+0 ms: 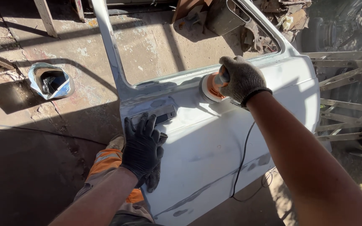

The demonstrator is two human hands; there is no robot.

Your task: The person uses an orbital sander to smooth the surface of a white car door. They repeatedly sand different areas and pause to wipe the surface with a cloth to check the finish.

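Observation:
A pale blue-grey car door (214,142) stands tilted in front of me, its window frame reaching to the top of the view. My right hand (240,78), in a grey knit glove, grips an orange round sander (211,88) pressed against the door just below the window sill. My left hand (141,144), in a black glove, lies flat with fingers spread on the door's left edge, just below the handle recess (158,115). A black cable (241,161) hangs down from the sander across the panel.
A crumpled metal bucket (50,81) lies on the concrete floor at left. Scrap metal and rusty parts (248,25) pile up behind the door. A grey metal rack (348,100) stands at right. My orange trouser leg and shoe (112,157) show below the door.

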